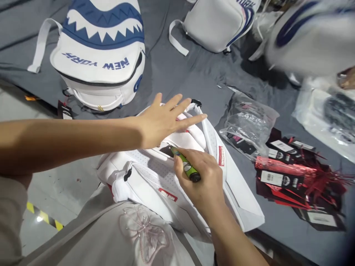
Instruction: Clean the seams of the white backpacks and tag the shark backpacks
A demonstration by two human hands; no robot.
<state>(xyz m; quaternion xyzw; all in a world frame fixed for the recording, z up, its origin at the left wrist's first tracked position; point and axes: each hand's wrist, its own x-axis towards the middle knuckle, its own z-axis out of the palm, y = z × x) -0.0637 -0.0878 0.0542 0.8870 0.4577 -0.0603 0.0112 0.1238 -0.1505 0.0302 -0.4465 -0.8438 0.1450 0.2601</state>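
A white backpack [244,199] lies in front of me with its strapped back side up, partly over my lap. Small red labels sit on its shoulder straps. My left hand [163,122] rests flat on the upper part of the bag, fingers spread. In my right hand [201,177] is a green pen with a black end [187,166], gripped with its tip pointing away from me. That tip is at a dark patch [166,149] on the bag, just below my left hand. Whether the tip touches the patch I cannot tell.
A white-and-blue backpack [97,70] stands at the upper left, another white backpack [213,26] at the top. A blurred white bag [313,37] is at the upper right. On the right lie a clear plastic bag [249,118] and a pile of red-and-black hang tags [288,181].
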